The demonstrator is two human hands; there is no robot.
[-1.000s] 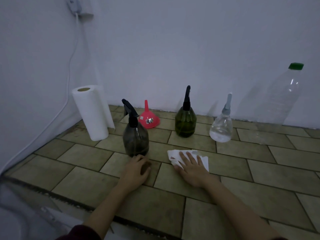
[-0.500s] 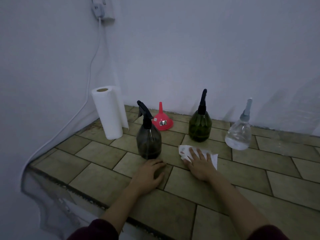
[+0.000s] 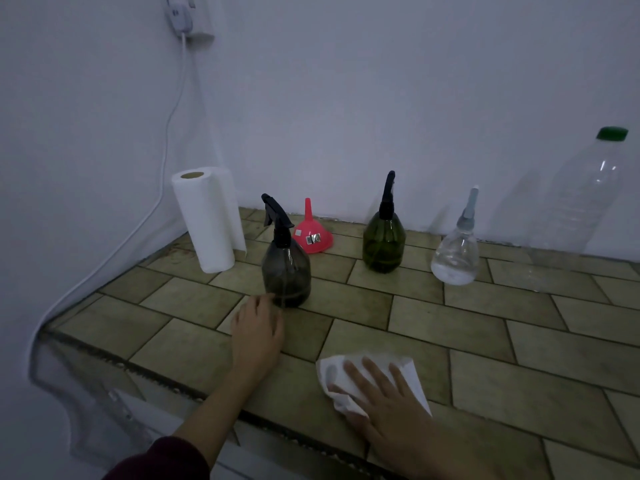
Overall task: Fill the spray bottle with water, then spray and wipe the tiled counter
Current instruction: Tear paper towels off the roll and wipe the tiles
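As right hand (image 3: 388, 393), fingers spread flat on paper towel (image 3: 343, 379), drags it nearer across desk (image 3: 485, 368), wiping underway; left hand (image 3: 258, 327) relaxed beside grey spray bottle (image 3: 285, 268).

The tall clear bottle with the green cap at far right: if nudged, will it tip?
Probably easily. The tall clear bottle looks empty, so likely light; it stands high on a narrow base. Its thin, ribbed wall would likely flex if a hand squeezed it.
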